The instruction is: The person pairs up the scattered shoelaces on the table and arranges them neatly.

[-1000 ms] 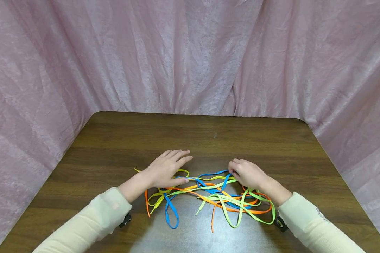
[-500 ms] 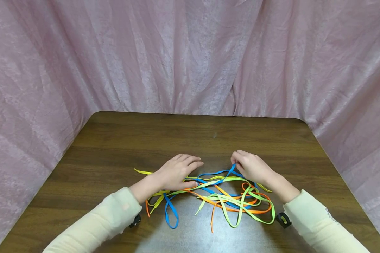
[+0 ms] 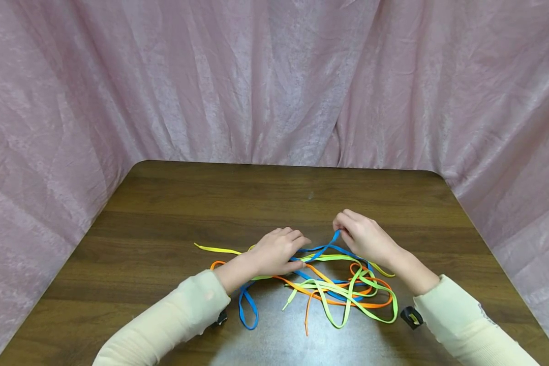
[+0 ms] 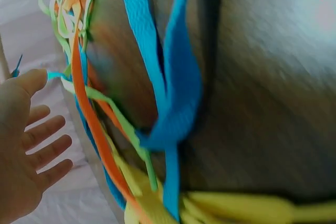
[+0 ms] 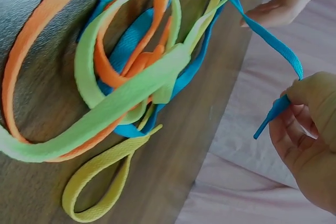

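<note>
— Behind the table (image 3: 274, 195), what's there?
— Pink curtain (image 3: 256, 81), shiny and creased, hanging in folds behind the table and to both sides of it. Table top: dark brown wood grain, rounded far corners, bright glare on the near part.
— Laces (image 5: 157, 76)?
— Tangled, on the near part of the table, roughly mid-width. Flat woven strands: blue lace (image 5: 270, 39), orange lace (image 4: 80, 77), lime-green lace (image 5: 142, 86), yellow lace (image 4: 236, 207). Lots of crossings and loops. One blue loop sticks out toward the table's near side.
— Fingers?
— Right hand (image 3: 363, 235), above the table: pinching the blue lace just short of its tip, strand rising off the top. Left hand (image 3: 274, 251), over the tangle: fingers loosely extended, thumb apart. Can't tell if it's pressing.
</note>
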Action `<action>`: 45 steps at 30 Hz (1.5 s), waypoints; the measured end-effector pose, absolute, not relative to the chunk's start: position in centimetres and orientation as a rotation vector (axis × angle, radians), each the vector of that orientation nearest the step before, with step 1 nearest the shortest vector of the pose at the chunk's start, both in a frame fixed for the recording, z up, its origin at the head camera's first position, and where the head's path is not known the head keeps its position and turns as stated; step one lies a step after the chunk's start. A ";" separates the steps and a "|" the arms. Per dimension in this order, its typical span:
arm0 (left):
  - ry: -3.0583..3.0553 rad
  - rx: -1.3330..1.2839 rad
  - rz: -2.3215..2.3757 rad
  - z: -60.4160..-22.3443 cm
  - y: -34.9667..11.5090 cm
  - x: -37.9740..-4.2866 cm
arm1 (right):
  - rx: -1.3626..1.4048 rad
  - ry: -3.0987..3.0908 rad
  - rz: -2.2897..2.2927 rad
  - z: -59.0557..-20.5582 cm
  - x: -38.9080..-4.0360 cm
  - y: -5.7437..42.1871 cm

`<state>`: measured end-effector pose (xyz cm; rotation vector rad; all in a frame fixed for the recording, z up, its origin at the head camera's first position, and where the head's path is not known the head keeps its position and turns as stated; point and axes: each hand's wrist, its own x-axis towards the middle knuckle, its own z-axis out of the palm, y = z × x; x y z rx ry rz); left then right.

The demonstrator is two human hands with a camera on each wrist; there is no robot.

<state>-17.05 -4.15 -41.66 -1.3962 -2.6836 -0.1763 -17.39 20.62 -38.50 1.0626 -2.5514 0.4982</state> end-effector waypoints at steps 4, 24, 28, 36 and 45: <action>-2.696 -1.394 -0.214 -41.8 -3.3 -16.8 | 1.086 -2.508 0.529 -38.0 -17.3 20.3; -2.745 -1.391 -0.539 -41.2 -3.1 -15.8 | 1.003 -2.486 0.520 -37.8 -17.6 21.0; -2.749 -1.348 -0.567 -40.6 -3.9 -15.6 | 0.987 -2.491 0.493 -38.2 -17.6 21.6; -2.721 -1.309 -0.598 -39.5 -5.4 -15.4 | 0.957 -2.514 0.469 -38.5 -17.4 22.8; -2.747 -1.253 -0.591 -38.8 -7.6 -15.0 | 0.898 -2.510 0.439 -38.5 -17.5 24.6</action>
